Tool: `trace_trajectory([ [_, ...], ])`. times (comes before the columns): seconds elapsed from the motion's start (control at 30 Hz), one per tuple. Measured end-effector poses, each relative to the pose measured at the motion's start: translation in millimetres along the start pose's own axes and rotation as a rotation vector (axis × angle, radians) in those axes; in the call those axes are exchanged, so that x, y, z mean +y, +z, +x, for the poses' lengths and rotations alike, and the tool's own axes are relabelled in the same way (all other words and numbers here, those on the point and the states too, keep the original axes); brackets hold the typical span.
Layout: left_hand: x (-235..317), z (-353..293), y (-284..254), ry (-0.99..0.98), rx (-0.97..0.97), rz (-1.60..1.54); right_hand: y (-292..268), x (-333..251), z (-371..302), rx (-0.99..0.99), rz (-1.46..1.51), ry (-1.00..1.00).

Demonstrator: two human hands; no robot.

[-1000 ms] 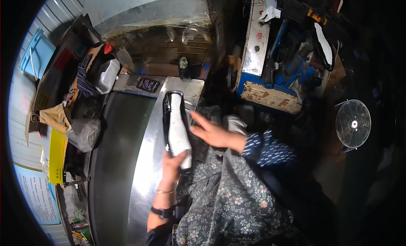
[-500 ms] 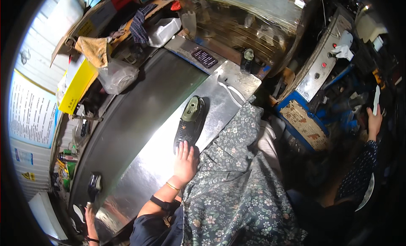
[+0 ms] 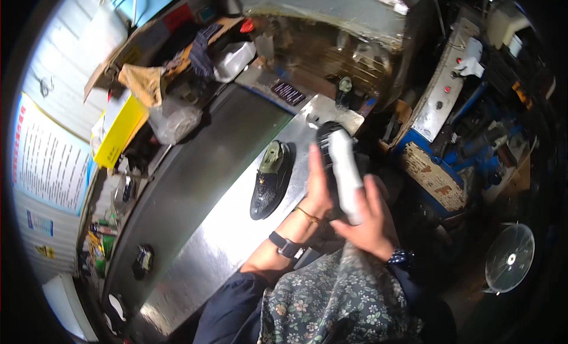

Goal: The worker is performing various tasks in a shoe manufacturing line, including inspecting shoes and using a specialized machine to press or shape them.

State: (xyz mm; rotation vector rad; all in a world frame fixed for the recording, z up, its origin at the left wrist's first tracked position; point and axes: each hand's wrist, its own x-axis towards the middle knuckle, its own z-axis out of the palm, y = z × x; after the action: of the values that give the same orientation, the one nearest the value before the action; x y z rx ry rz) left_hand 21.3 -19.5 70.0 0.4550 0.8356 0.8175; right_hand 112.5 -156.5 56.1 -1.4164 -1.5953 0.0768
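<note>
A black textured shoe (image 3: pixel 273 181) with a green last inside stands on the shiny metal table (image 3: pixel 219 211), touched by neither hand. To its right, in front of me, a dark shoe-shaped piece (image 3: pixel 326 136) is held up between my hands, with a long white shoe sole (image 3: pixel 345 169) against it, smeared by motion. My left hand (image 3: pixel 318 187) presses along the dark piece's left side with its fingers straight up. My right hand (image 3: pixel 371 220) grips the sole's lower right side. Some of its fingers are hidden. A floral apron (image 3: pixel 337 296) covers my lap.
A dark conveyor belt (image 3: pixel 195 166) runs along the table's far side, carrying another dark shoe (image 3: pixel 142 261). Another shoe (image 3: pixel 344 91) stands by the machine. At right are a control panel (image 3: pixel 441 92) and a round clear fan (image 3: pixel 510 258).
My left hand has left the black shoe on the table and moved right. My right hand has come in from the far right with the white sole, and both hands now meet at the dark piece.
</note>
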Motion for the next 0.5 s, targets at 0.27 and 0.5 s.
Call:
trace_trajectory([
  [0.27,10.6,7.0,-34.9,-0.141,-0.331,0.089,-53.6,22.3,48.4,-0.156,0.802,0.64],
  [0.5,-9.7,-37.6,-43.8,0.273,-0.795,1.209,-79.2,49.5,-35.7,-0.596,0.976,0.89],
])
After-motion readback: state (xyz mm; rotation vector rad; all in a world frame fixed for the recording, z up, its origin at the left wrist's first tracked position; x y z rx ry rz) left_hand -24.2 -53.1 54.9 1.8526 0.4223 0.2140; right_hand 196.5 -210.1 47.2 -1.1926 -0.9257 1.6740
